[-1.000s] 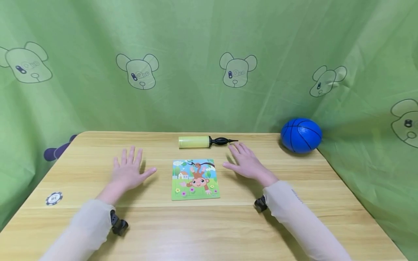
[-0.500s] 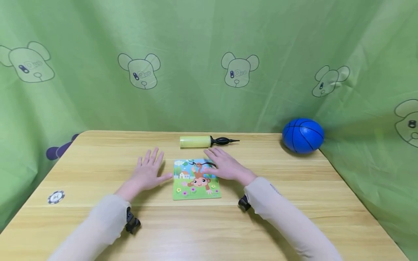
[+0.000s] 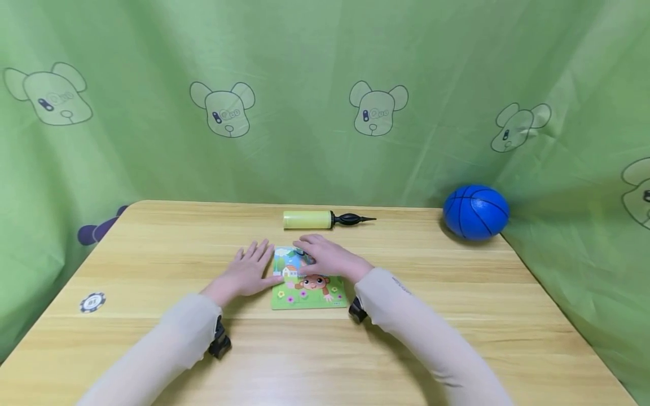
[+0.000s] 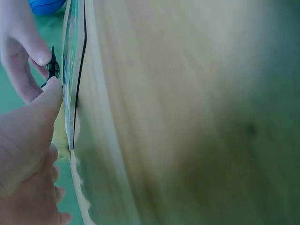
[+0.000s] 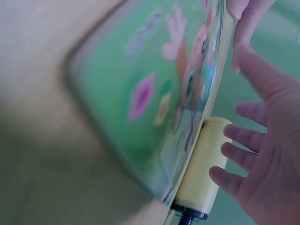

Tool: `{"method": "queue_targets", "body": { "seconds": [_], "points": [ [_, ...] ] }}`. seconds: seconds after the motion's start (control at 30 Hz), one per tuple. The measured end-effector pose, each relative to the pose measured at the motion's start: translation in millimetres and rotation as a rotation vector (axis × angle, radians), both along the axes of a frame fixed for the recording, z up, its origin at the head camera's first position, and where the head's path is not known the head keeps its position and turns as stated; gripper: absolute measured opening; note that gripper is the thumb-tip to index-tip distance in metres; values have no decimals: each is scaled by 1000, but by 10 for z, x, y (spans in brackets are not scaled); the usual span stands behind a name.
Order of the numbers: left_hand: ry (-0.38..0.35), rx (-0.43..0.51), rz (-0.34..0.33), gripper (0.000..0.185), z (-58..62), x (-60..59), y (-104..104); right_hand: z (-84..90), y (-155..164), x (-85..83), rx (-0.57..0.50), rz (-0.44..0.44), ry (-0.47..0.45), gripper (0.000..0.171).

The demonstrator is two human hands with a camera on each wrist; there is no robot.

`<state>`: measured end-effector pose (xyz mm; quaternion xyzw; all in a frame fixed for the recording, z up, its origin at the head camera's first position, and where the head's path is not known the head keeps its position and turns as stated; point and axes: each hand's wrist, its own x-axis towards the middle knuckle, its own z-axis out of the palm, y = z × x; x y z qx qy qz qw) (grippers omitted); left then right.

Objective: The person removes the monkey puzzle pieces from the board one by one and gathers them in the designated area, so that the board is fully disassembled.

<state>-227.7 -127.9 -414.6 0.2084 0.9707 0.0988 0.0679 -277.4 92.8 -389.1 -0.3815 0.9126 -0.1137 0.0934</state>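
While a small blue basketball point(image 3: 475, 211) sits at the far right corner of the wooden table point(image 3: 457, 316) and a yellow hand pump point(image 3: 327, 219) lies along the back edge, a person brings both hands to a monkey picture puzzle point(image 3: 308, 290) lying flat at the table's centre, just in front of the pump. The left hand point(image 3: 247, 273) rests beside the puzzle's left edge, fingers straight and spread, thumb touching the board's rim — gripping nothing. The right hand point(image 3: 327, 257) lies over the puzzle's upper half, fingers loosely bent downward onto the picture; the head view does not show whether the fingertips pinch a piece or merely press, and the right wrist view shows the fingers fanned open above the board with nothing between them. A poker chip point(image 3: 92, 302) lies apart near the left edge, and green cloth printed with cartoon bears point(image 3: 376, 110) hangs behind.

The likely trouble here is the thin board — lying flush with the wood, it offers little to get under, so a push from the left thumb could slide it toward the pump rather than lift it. Should it tip unevenly, loose pieces might drop out of the frame and scatter, and a nudged pump could roll along the back edge.
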Motion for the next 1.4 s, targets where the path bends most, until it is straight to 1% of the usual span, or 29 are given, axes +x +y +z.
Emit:
{"method": "queue_targets", "body": {
  "seconds": [0.13, 0.23, 0.43, 0.67, 0.93, 1.1, 1.3, 1.4],
  "points": [
    [-28, -26, -14, 81, 1, -36, 31, 5, -118, -56, 4, 4, -6, 67],
    [-51, -51, -25, 78, 6, -55, 45, -13, -195, -97, 23, 20, 7, 63],
    [-93, -93, -45, 77, 13, -67, 64, -47, -303, -135, 49, 31, -4, 55],
    [-106, -97, -55, 75, 31, -56, 74, -44, -372, -141, 67, 32, 2, 50],
    [-114, -90, -57, 75, 53, -39, 82, -30, -427, -153, 92, 3, -61, 49],
    [-120, -104, -59, 75, 48, -47, 96, -36, -442, -169, 113, -13, -85, 48],
    [-115, -118, -65, 76, 21, -71, 111, 14, -446, -162, 107, -44, -138, 45],
    [-107, -125, -70, 76, 17, -80, 112, 19, -442, -165, 95, -57, -146, 45]
  ]
}}
